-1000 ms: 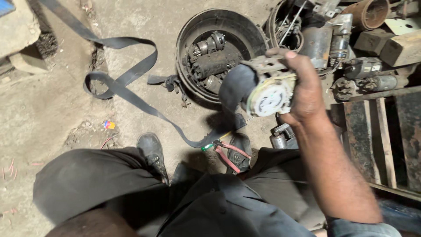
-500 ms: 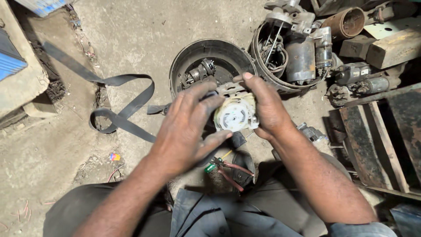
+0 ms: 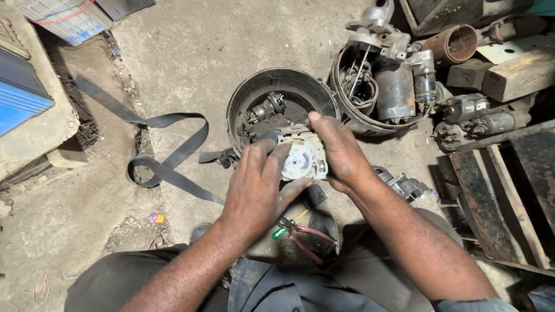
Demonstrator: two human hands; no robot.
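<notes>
Both my hands hold a seat-belt retractor (image 3: 302,157), a metal frame with a round white plastic spool cover facing me. My left hand (image 3: 257,188) wraps its lower left side, thumb under it. My right hand (image 3: 341,153) grips its right edge, fingers over the top. A grey belt strap (image 3: 165,164) runs from the retractor out over the concrete floor to the left in loops. Below my hands, red-handled pliers (image 3: 306,234) and a green-handled screwdriver (image 3: 281,232) lie by my shoe.
A round black drum (image 3: 245,101) with metal parts sits just behind my hands. A second ring (image 3: 347,110) holds motors and wires at upper right. Wooden blocks, a rusty pipe (image 3: 457,43) and planks crowd the right. A concrete block and blue crate stand at left.
A second ago only my right hand held the retractor up. My left hand has come in and taken hold of it, and the retractor now sits lower and more central.
</notes>
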